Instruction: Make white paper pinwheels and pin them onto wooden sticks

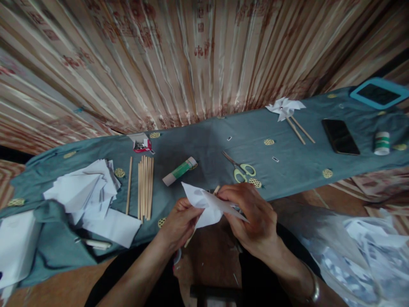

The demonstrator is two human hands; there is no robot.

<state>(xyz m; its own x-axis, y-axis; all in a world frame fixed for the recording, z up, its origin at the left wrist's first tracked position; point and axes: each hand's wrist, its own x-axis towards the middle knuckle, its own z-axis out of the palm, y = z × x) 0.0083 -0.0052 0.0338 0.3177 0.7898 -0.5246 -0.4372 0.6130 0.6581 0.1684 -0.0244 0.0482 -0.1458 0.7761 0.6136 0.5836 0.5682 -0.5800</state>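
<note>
A white paper pinwheel (209, 207) is held between my two hands, just over the table's front edge. My left hand (180, 224) pinches its left side with thumb and fingers. On the other side my right hand (251, 213) is closed on the pinwheel's right blade. A wooden stick (188, 239) shows behind and below the paper, and a bit of it also peeks out above. Most of the stick is hidden by the paper and hands. Green-handled scissors (240, 168) lie beyond my right hand, and a glue stick (180, 171) lies beyond my left.
Left on the green cloth are stacked white paper (92, 187), wooden sticks (145, 187) and a small red box of metal pins (142, 143). Finished pinwheels (285, 108), a phone (340, 136), a cylinder (381, 143) and a blue-framed tablet (380, 93) are right. A plastic bag (361, 260) holds paper scraps.
</note>
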